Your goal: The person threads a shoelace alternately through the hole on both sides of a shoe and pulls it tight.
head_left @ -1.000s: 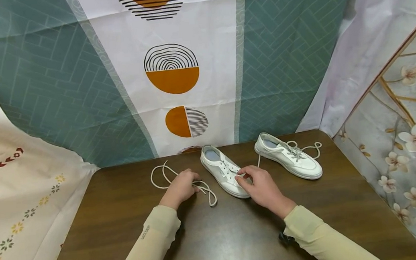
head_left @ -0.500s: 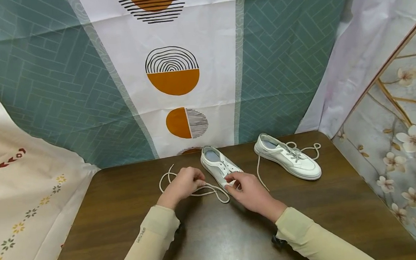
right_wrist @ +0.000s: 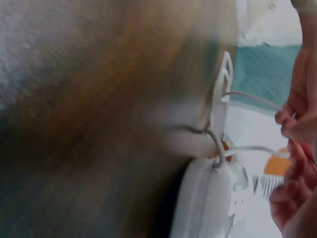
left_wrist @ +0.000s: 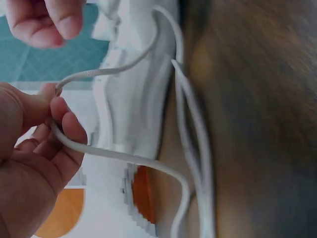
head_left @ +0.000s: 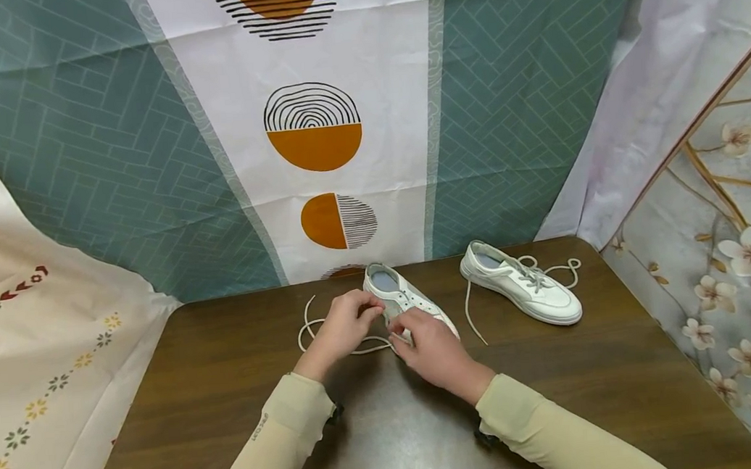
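Observation:
A white sneaker (head_left: 433, 309) stands on the brown table, its toe towards me and partly hidden by my hands. My left hand (head_left: 346, 327) is above the table at the shoe's left side. In the left wrist view its thumb and fingers pinch a pale shoelace (left_wrist: 111, 71), which runs from the hand to the shoe. More lace hangs down from that hand and lies on the table. My right hand (head_left: 432, 347) is over the front of the shoe, its fingers loosely bent, with no lace visible between the fingertips.
A second white sneaker (head_left: 523, 282), with its lace threaded, stands at the back right. A loose lace end (head_left: 473, 322) lies between the shoes. Patterned cloth (head_left: 504, 109) hangs behind the table (head_left: 229, 390).
My left hand has moved right and upwards, drawing the lace with it towards the shoe. My right hand has moved left across the shoe's front, close to the left hand.

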`<state>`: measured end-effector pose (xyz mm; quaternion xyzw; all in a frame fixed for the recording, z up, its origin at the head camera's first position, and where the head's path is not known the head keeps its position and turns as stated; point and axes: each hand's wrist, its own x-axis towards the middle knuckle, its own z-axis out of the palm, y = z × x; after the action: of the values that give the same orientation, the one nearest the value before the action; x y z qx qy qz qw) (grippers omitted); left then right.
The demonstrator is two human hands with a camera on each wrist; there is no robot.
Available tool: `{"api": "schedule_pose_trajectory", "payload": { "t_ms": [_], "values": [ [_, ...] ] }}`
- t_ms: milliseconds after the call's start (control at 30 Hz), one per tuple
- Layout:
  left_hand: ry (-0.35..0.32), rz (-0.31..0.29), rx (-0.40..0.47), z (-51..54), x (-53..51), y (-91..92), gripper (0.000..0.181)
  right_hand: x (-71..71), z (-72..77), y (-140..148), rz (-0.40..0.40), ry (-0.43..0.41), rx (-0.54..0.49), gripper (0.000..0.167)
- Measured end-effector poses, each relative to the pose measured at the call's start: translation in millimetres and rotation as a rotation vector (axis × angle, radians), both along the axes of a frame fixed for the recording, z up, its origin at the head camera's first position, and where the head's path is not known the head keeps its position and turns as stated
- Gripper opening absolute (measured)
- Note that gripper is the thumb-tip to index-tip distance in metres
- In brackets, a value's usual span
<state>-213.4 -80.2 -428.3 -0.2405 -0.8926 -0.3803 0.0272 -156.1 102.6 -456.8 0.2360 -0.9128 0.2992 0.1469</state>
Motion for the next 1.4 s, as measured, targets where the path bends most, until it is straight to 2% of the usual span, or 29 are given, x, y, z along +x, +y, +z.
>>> {"api": "schedule_pose_trajectory", "payload": {
  "t_ms": [67,133,200,267,367,500,633,700,767,833,933,1000,1033,1133,1233,1400],
  "values": [
    [0.021,0.036,-0.051,-4.3,-2.0,-0.5,0.006,-0.3,-4.9,-7,0.054,0.025,0.113,0.017],
    [0.015,0.05,-0.083,-8.5,-3.9,-1.4,0.006,-2.0,-10.6,-14,0.102,0.005,0.245,0.02],
    [-0.008,0.046,-0.104,-11.3,-4.7,-2.3,0.008,-3.7,-16.0,-20,0.101,-0.014,0.367,0.024],
    [-0.02,0.033,-0.125,-14.3,-5.9,-3.2,0.009,-5.3,-20.5,-25,0.077,-0.021,0.443,0.02],
    [-0.031,0.04,-0.172,-17.8,-7.7,-5.3,0.009,-6.2,-24.8,-29,0.031,-0.001,0.499,0.016],
    [-0.029,0.096,-0.272,-20.6,-8.7,-10.2,0.008,-5.3,-26.0,-32,-0.001,0.008,0.522,0.015],
    [-0.062,0.128,-0.386,-20.6,-6.8,-13.4,0.005,-0.5,-24.1,-31,0.017,0.025,0.578,0.014],
    [-0.074,0.132,-0.412,-20.5,-5.4,-14.0,0.004,2.2,-19.6,-28,0.041,0.027,0.581,0.014],
    [-0.053,0.139,-0.371,-19.6,-4.1,-13.2,0.005,2.8,-11.1,-24,0.066,-0.005,0.528,0.015],
    [-0.028,0.126,-0.249,-17.1,-2.7,-10.9,0.01,-1.0,0.4,-18,0.092,-0.078,0.421,0.014],
    [-0.021,0.048,-0.031,-8.5,1.1,-4.1,0.019,-11.3,23.4,-6,0.093,-0.198,0.218,0.01],
    [-0.075,-0.03,0.086,-2.2,4.8,1.5,0.022,-19.0,37.3,2,0.067,-0.223,0.1,0.005],
    [-0.096,-0.054,0.116,0.8,6.7,4.4,0.023,-22.2,43.6,5,0.045,-0.218,0.053,0.004],
    [-0.112,-0.088,0.147,6.9,11.0,12.2,0.022,-30.2,57.2,15,-0.001,-0.19,-0.064,0.003],
    [-0.067,-0.07,0.153,9.5,12.2,18.0,0.018,-35.5,62.2,24,-0.016,-0.191,-0.124,0.006],
    [0.003,-0.009,0.164,6.2,11.0,20.6,0.016,-42.6,52.0,37,-0.021,-0.225,-0.175,0.006]
  ]
}}
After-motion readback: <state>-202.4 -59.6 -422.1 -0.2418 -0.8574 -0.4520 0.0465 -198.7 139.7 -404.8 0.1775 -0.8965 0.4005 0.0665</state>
